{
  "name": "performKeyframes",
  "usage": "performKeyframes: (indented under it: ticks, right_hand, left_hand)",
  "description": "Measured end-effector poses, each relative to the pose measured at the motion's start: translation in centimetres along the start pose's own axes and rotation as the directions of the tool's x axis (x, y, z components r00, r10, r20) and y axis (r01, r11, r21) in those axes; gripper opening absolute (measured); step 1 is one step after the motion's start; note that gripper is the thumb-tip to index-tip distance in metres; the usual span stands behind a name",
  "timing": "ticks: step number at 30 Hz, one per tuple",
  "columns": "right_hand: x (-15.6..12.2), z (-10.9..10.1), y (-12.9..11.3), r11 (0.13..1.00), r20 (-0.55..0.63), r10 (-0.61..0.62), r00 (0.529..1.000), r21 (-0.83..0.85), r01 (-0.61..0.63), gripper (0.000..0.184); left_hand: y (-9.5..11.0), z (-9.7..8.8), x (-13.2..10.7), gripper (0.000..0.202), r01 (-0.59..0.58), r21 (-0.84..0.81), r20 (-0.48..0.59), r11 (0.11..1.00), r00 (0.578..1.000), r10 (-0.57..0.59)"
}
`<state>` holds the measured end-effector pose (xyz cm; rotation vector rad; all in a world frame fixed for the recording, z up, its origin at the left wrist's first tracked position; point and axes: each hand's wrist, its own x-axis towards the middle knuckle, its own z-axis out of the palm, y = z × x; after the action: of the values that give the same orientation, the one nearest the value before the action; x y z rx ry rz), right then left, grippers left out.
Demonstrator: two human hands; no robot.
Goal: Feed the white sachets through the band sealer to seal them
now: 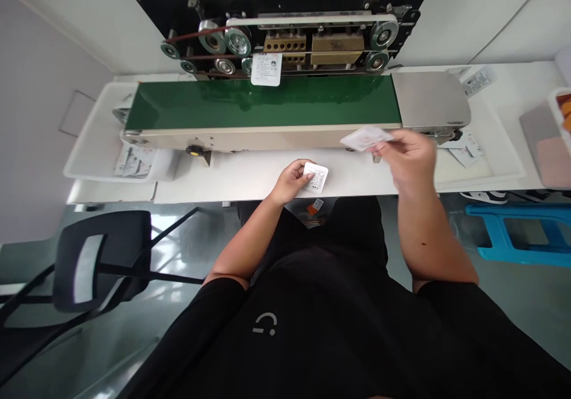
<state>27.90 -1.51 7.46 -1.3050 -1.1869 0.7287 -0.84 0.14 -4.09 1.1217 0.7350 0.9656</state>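
My left hand [289,182] is closed on a small white printed packet [317,177] just above the table's front edge, its thumb lying across the print. Over to the right, my right hand [409,154] pinches another pale packet [366,138], blurred by motion, in front of the sealing machine's near side. A third white printed packet [266,69] hangs from the band sealer [338,45], its lower part over the green conveyor belt [267,104]. Metal wheels and brass blocks show behind that packet.
White bins stand at the left [89,143] and right [504,149], with printed packets in them. A steel plate [430,99] caps the conveyor's right end. Below the table are a black chair [104,262] at left and a blue stool [521,232] at right.
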Motion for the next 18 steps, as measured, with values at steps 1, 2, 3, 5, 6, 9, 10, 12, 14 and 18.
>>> performKeyframes:
  ticks: [1,2,3,5,6,9,10,12,14,18]
  right_hand:
    - [1.1,-0.8,-0.8,0.997,-0.061,-0.069,0.996,-0.027,0.067,0.022]
    - [2.3,-1.5,-1.5,0.988,-0.108,-0.145,0.983,-0.074,0.138,0.019]
    - [3.7,-2.2,-2.1,0.969,-0.138,-0.227,0.964,-0.136,0.208,0.015]
    - [6.6,-3.5,-2.5,0.903,-0.128,-0.376,0.918,-0.275,0.331,0.007]
    - [8.2,-4.1,-2.5,0.861,-0.097,-0.43,0.897,-0.344,0.376,0.002]
    - [12.5,-5.1,-1.7,0.729,0.04,-0.482,0.875,-0.535,0.426,0.009]
    - [13.7,-5.3,-1.4,0.689,0.077,-0.471,0.879,-0.59,0.421,0.011]
    - [15.8,-5.2,-0.7,0.63,0.128,-0.436,0.891,-0.663,0.404,0.011]
    - [17.3,-4.6,-0.1,0.612,0.156,-0.396,0.905,-0.69,0.387,0.009]
    - [18.9,-2.6,0.6,0.649,0.174,-0.349,0.921,-0.663,0.372,0.013]
  left_hand:
    - [-0.1,0.0,0.0,0.048,-0.001,-0.002,-0.001,1.0,1.0,0.001]
    - [-0.2,-0.1,0.1,0.047,0.0,-0.004,0.0,1.0,1.0,0.0]
    - [-0.3,-0.1,0.1,0.047,0.001,-0.006,0.002,1.0,1.0,-0.001]
    - [-0.3,-0.1,0.2,0.048,0.003,-0.015,0.006,1.0,1.0,-0.003]
    - [-0.3,0.0,0.2,0.048,0.003,-0.022,0.004,1.0,1.0,-0.003]
    - [0.0,0.1,0.1,0.049,0.009,-0.032,-0.005,0.999,1.0,-0.009]
    - [0.0,0.1,0.1,0.049,0.011,-0.029,-0.007,1.0,1.0,-0.011]
    - [0.1,0.2,0.0,0.049,0.013,-0.017,-0.004,1.0,1.0,-0.013]
    - [0.0,0.2,-0.1,0.05,0.01,-0.008,-0.001,1.0,1.0,-0.01]
    - [-0.3,0.0,-0.1,0.049,0.015,-0.004,0.001,1.0,1.0,-0.015]
